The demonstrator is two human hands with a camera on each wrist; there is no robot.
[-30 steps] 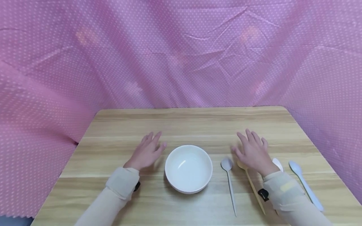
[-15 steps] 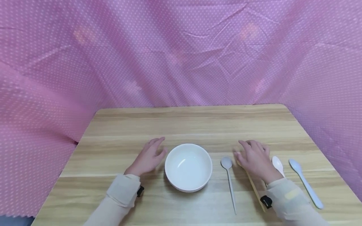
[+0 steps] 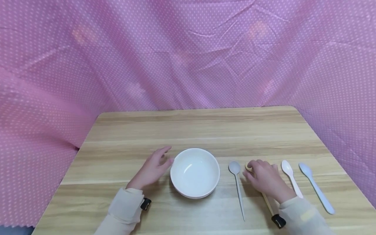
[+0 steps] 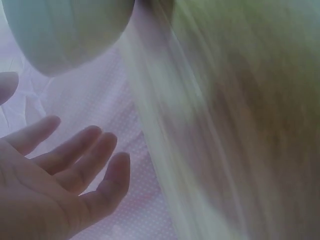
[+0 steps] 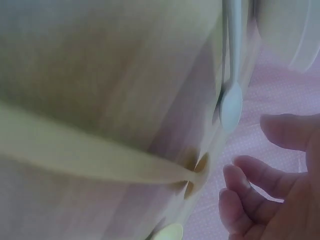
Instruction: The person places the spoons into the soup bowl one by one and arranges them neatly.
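Observation:
A round white bowl (image 3: 195, 173) stands at the middle of the table. My left hand (image 3: 151, 169) is at its left side, thumb tip right by the rim and fingers loosely spread; the left wrist view shows the palm empty beneath the bowl's curved wall (image 4: 70, 35). My right hand (image 3: 265, 179) hovers over a pale yellow spoon (image 3: 268, 204), hiding much of it. In the right wrist view, the bent fingers (image 5: 250, 190) and thumb stand apart, near that spoon's head, holding nothing. A grey spoon (image 3: 235, 167) lies between bowl and right hand.
To the right of my right hand lie a white spoon (image 3: 287, 168) and a light blue spoon (image 3: 317, 189). The wooden table (image 3: 188, 127) has a pink dotted cloth (image 3: 188, 65) hanging behind it and at both sides.
My right hand has come down and back toward me, its fingers bending over the yellow spoon and the white spoon coming into fuller view. My left hand has edged closer to the bowl.

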